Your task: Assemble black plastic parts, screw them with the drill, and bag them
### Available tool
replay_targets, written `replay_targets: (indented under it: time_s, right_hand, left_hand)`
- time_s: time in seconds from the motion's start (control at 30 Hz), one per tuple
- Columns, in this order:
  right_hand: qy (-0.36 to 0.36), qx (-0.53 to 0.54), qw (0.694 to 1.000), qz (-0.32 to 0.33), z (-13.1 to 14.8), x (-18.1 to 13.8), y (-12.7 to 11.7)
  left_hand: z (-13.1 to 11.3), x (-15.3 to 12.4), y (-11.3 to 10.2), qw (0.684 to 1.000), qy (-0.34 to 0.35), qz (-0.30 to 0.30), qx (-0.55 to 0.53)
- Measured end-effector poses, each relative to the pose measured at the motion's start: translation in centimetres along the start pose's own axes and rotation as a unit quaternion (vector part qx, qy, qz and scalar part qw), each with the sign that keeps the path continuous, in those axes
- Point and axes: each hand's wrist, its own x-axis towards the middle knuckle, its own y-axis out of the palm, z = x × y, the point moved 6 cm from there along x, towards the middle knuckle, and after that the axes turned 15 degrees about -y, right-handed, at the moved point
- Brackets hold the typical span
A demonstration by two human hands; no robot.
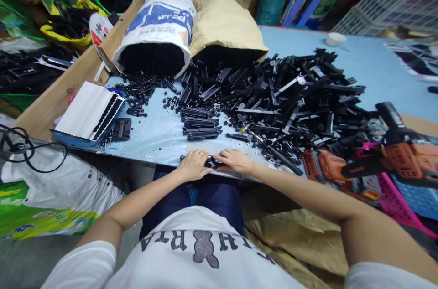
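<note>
At the table's front edge, my left hand (193,165) and my right hand (236,161) are closed on a small black part (212,162) between them. Its ends are mostly hidden under my fingers, so its exact kind does not show. Just beyond my hands lies a neat stack of long black plastic parts (201,128). Behind and to the right spreads a large heap of black parts (284,97), with some grey metal pieces among them. Small screws (171,100) are scattered left of the heap.
A white sack (160,15) and a tan sack (226,20) lie with their mouths facing me. Orange power tools (407,157) sit at the right by a pink basket (398,202). A white-topped stack (85,109) and a wooden board (65,79) bound the left.
</note>
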Motion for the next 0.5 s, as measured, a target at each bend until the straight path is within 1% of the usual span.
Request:
replay_targets:
  time_s: [0.07,0.13,0.2,0.27,0.3,0.33,0.37,0.4,0.43,0.47,0.5]
  right_hand:
    - [0.065,-0.018,0.998,-0.01,-0.8,-0.3,-0.9]
    - [0.101,-0.013,0.994,-0.033,-0.7,-0.6,-2.5]
    - [0.089,0.033,0.993,-0.069,0.4,-0.6,-5.1]
    - [0.054,0.131,0.983,-0.117,2.1,-0.3,-8.2]
    - [0.036,0.2,0.969,-0.142,3.1,-0.1,-9.8]
    - [0.023,0.276,0.946,-0.166,4.1,0.3,-11.1]
    - [0.013,0.353,0.916,-0.19,5.1,0.8,-12.1]
    - [0.007,0.42,0.881,-0.219,6.1,1.5,-12.8]
    - [0.011,0.469,0.843,-0.262,6.9,2.2,-13.1]
    - [0.03,0.492,0.808,-0.322,7.5,2.9,-13.1]
    - [0.071,0.485,0.775,-0.399,7.7,3.4,-12.6]
  left_hand:
    - [0.4,0.1,-0.1,0.999,0.009,-0.015,0.038]
    - [0.9,0.1,-0.7,0.998,0.004,-0.028,0.057]
    - [0.9,-0.2,-2.3,0.999,0.015,-0.039,0.025]
    - [-0.1,-1.1,-4.8,0.996,0.049,-0.045,-0.066]
    - [-0.9,-1.7,-6.2,0.988,0.071,-0.041,-0.132]
    - [-1.9,-2.4,-7.6,0.973,0.095,-0.028,-0.209]
    - [-3.0,-3.1,-8.8,0.951,0.115,-0.009,-0.286]
    - [-4.0,-3.7,-9.7,0.927,0.13,0.003,-0.352]
    - [-4.9,-4.1,-10.3,0.902,0.136,0.005,-0.41]
    - [-5.6,-4.5,-10.6,0.882,0.128,-0.006,-0.454]
    - [-5.9,-4.7,-10.6,0.868,0.104,-0.032,-0.485]
